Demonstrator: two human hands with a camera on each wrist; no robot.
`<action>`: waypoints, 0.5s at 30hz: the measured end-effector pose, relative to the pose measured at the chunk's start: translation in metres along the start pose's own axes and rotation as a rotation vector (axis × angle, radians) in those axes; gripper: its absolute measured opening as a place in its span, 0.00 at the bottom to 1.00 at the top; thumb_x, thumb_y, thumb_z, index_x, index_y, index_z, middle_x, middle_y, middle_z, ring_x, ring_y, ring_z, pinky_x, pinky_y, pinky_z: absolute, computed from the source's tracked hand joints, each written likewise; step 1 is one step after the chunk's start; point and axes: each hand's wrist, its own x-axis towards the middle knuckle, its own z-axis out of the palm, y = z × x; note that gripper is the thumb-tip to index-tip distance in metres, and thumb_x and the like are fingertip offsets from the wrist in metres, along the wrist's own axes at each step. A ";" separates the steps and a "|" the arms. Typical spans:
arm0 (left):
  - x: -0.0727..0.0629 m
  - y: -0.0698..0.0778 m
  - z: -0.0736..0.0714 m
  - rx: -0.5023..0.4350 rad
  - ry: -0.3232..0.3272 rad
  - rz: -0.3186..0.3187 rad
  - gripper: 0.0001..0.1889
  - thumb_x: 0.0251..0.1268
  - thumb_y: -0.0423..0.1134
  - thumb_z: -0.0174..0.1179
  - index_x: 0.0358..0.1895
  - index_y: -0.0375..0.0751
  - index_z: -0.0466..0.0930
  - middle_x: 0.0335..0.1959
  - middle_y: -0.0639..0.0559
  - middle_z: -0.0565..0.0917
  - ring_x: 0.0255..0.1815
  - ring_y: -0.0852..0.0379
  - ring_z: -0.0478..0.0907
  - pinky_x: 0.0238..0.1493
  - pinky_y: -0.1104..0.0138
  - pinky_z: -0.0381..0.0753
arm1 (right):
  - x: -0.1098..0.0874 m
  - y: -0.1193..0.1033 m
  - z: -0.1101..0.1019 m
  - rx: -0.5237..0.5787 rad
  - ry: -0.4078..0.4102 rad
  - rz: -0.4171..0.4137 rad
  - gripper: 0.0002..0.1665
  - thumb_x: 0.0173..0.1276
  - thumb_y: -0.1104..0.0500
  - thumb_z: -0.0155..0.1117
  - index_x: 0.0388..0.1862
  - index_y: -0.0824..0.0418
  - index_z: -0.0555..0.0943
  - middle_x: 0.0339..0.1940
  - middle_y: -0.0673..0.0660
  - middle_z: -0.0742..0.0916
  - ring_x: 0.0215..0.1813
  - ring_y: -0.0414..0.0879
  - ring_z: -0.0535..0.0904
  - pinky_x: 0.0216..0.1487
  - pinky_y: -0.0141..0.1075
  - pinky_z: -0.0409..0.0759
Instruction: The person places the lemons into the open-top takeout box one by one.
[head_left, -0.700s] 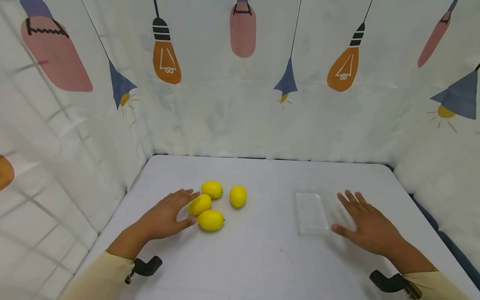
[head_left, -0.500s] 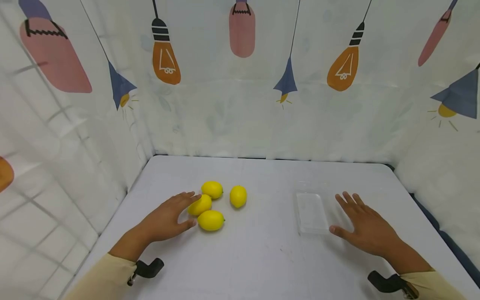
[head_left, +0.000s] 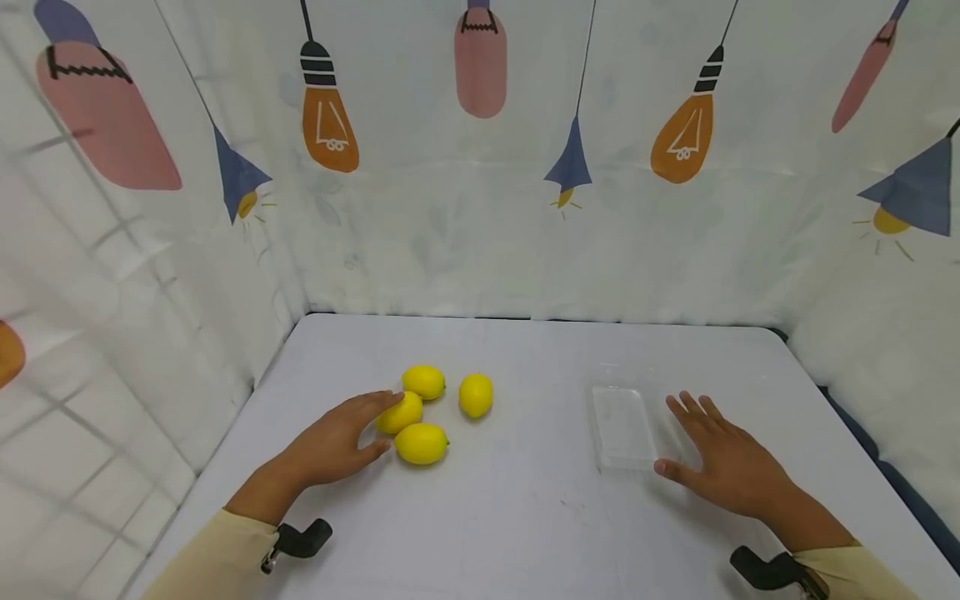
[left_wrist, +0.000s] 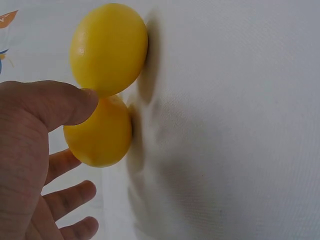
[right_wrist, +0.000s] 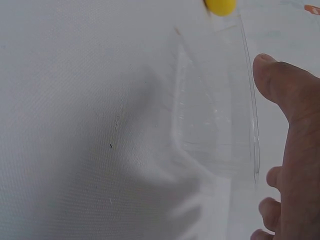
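Several yellow lemons lie on the white table, left of the middle. My left hand (head_left: 330,442) hovers with spread fingers beside the left lemon (head_left: 401,414) and the front lemon (head_left: 422,443). In the left wrist view the thumb overlaps a lemon (left_wrist: 100,137); whether it touches cannot be told. A back lemon (head_left: 423,382) and a separate one (head_left: 476,395) lie farther off. On the right, a clear plastic container (head_left: 622,421) rests on the table. My right hand (head_left: 731,467), fingers extended, is just right of it; in the right wrist view the thumb (right_wrist: 275,82) is near the container's rim.
The white table (head_left: 525,525) has rounded far corners. Behind it hangs a pale curtain (head_left: 465,233) printed with lamps and bulbs; more of it closes off the left and right sides. A black wrist mount (head_left: 303,539) sticks out at the left sleeve, another (head_left: 765,569) at the right.
My right hand has moved slightly left and toward me, nearer the container. The left hand has shifted slightly, its fingers lower by the lemons. Lemons and container stay put.
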 end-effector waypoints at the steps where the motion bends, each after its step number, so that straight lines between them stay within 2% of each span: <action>1: 0.000 0.000 0.001 0.001 -0.001 -0.006 0.37 0.68 0.45 0.68 0.78 0.47 0.65 0.75 0.44 0.69 0.75 0.41 0.65 0.73 0.43 0.64 | 0.000 0.000 0.001 -0.002 0.002 -0.001 0.61 0.67 0.25 0.59 0.84 0.61 0.54 0.81 0.69 0.61 0.79 0.71 0.52 0.69 0.69 0.62; 15: 0.001 0.001 0.002 0.034 0.036 -0.038 0.33 0.67 0.42 0.70 0.74 0.47 0.71 0.70 0.43 0.74 0.70 0.39 0.71 0.67 0.41 0.71 | 0.001 0.003 0.006 -0.015 0.001 0.019 0.61 0.67 0.25 0.59 0.83 0.63 0.56 0.80 0.70 0.63 0.78 0.72 0.56 0.63 0.69 0.69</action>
